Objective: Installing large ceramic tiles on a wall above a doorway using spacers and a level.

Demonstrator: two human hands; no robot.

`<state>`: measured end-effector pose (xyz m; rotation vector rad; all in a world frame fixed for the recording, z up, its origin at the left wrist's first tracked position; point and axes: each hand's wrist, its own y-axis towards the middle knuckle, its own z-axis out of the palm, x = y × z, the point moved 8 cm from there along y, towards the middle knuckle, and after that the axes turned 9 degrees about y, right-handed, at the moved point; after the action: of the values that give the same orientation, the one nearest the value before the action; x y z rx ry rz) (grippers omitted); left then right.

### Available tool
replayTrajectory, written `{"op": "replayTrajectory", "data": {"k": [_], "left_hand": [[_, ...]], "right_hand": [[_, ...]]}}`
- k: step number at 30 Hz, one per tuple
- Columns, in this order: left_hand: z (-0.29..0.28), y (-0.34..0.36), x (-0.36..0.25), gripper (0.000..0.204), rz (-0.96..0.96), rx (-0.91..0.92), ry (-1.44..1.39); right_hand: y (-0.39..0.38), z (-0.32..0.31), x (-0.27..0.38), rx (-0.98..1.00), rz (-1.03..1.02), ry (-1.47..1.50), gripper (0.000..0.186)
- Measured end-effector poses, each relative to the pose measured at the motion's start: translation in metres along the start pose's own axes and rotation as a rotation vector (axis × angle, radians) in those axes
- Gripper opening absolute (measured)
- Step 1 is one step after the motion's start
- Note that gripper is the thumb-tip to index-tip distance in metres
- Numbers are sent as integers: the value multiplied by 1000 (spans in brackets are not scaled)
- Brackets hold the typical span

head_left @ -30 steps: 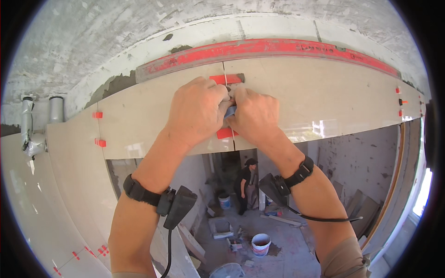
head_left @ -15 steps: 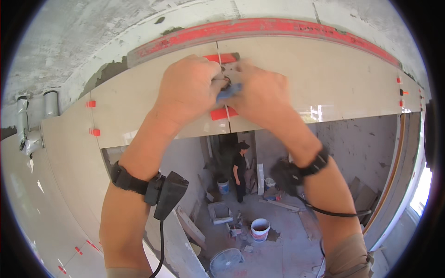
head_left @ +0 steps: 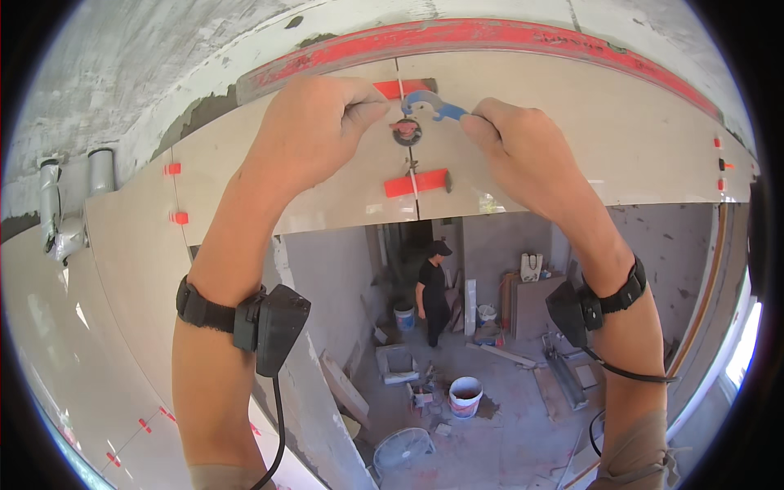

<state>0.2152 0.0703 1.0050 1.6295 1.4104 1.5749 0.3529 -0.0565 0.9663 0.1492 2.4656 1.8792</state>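
Note:
My right hand (head_left: 523, 151) grips the end of a blue hooked plastic wrench (head_left: 437, 104), its curved head pointing left over the tile joint. To the left of the joint my left hand (head_left: 314, 135) is closed in a pinch; whatever its fingertips may hold cannot be made out. Below the wrench, a round black tile leveler with a red knob (head_left: 406, 131) sits on the joint between two beige tiles (head_left: 555, 122). Red wedges lie across the joint, an upper wedge (head_left: 418, 86) and a lower wedge (head_left: 418, 183).
A long red straightedge (head_left: 490, 34) runs along the tiles' top. Below is an opening into a room with a person in dark clothes (head_left: 434, 286), a white bucket (head_left: 465, 398) and a fan (head_left: 404, 449). Grey pipes (head_left: 61, 208) stand at left; more red clips (head_left: 179, 218) mark other joints.
My hands have moved apart from the joint, left hand leftward and right hand rightward with the blue wrench. The round leveler has come into view between them. The whole view has shifted slightly.

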Motion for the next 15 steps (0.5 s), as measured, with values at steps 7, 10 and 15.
{"op": "replayTrajectory", "data": {"k": [7, 10, 15], "left_hand": [[4, -8, -2, 20, -107, 58, 84], [6, -7, -10, 21, 12, 10, 172], [21, 0, -29, 18, 136, -11, 442]], "right_hand": [[18, 29, 1, 144, -93, -31, 34], [28, 35, -5, 237, -106, -79, 36], [25, 43, -12, 388, -14, 145, 33]]}}
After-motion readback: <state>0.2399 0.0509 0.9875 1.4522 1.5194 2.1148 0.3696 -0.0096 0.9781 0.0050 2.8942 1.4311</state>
